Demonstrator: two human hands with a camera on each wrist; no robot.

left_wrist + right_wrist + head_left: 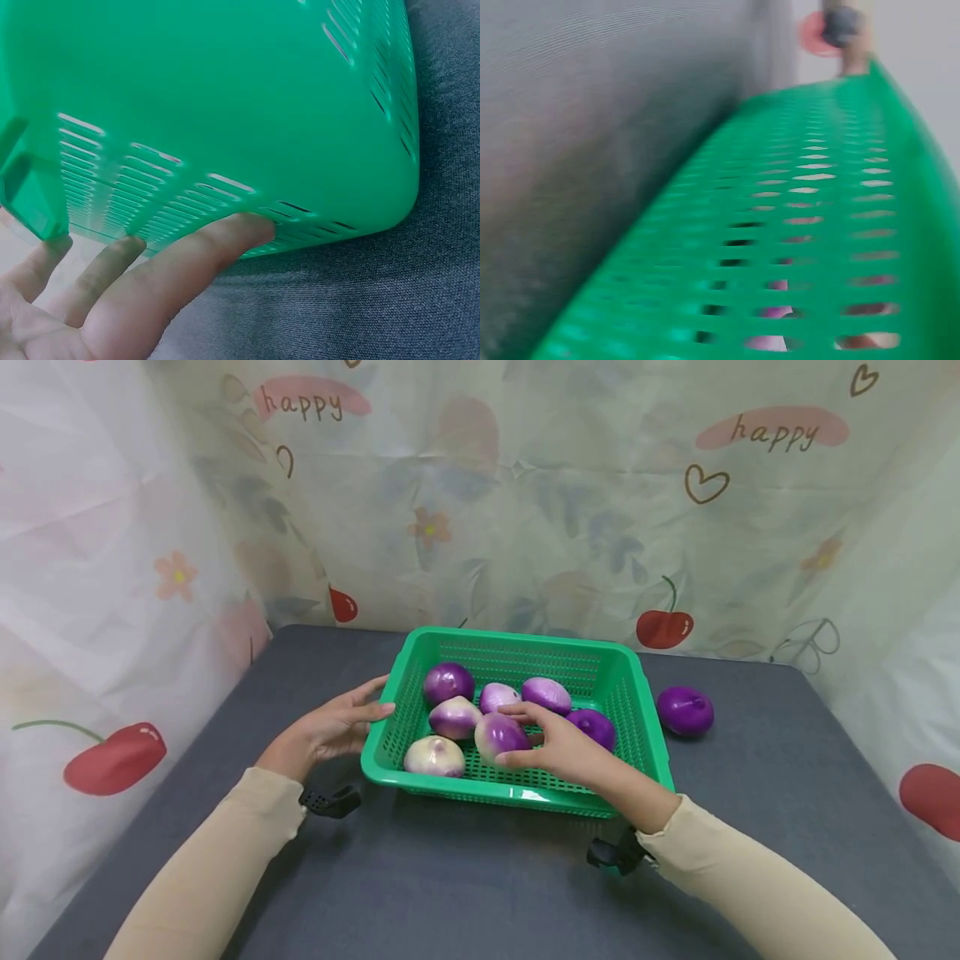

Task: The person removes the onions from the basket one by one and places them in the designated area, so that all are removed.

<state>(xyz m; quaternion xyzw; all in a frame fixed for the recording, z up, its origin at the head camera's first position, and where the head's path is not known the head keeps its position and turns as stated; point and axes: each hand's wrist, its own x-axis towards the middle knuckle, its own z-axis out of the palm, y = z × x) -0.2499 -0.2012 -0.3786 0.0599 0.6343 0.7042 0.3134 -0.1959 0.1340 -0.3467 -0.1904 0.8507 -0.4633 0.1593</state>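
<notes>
A green slotted plastic basket (517,795) stands on the dark table with several purple-and-white onions inside. My right hand (558,745) reaches over its front rim and grips one of them, an onion (498,737) with a pale left side, between thumb and fingers. Close around it lie a whitish onion (435,757), a two-toned onion (455,718) and a deep purple onion (592,728). At the basket's left end my left hand (341,727) has its fingers stretched out against the outer wall. The left wrist view shows those fingertips (251,227) on the slotted side.
A single purple onion (686,711) lies on the table (480,877) to the right of the basket. Printed cloth curtains (510,527) hang behind and at both sides. The right wrist view is blurred and filled mostly by the basket's slotted wall (780,225).
</notes>
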